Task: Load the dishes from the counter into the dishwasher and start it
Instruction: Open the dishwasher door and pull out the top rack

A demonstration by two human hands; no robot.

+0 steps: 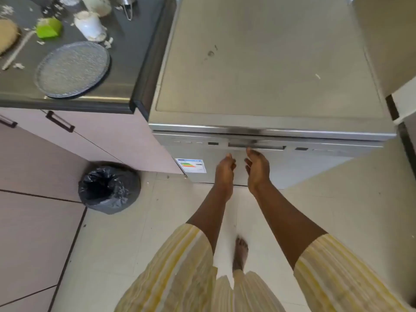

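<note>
Yellow-and-white striped fabric fills the bottom of the frame, with one bare foot (240, 253) on the pale floor tiles between the two sleeves. Both forearms reach up toward the middle of the frame. The left hand (225, 170) and right hand (257, 167) sit side by side, palms turned toward each other, fingers loosely curled and apart, and neither holds anything.

Just above the fingertips lies the stainless-steel freestanding dishwasher (270, 75). Its door faces the person and is shut. The door's recessed grip slot (256, 146) has its long axis running left to right across the frame, directly above both hands. The right hand's fingertips (248, 150) come to the slot's lower edge; I cannot tell whether they touch it. A white energy-label sticker (191, 165) sits on the door to the left of the hands.

At lower left of the dishwasher a round bin lined with a black plastic bag (109, 189) stands on the floor against the pale pink cabinet (101, 136).

In the upper left, well apart from both hands, the dark counter (126, 64) carries the dishes. A round grey speckled plate (73, 68) lies flat near the front edge. Beyond it a bright green cup (49, 28) lies tipped on its side, next to a white ceramic jar smeared with pale residue (90, 27).
</note>
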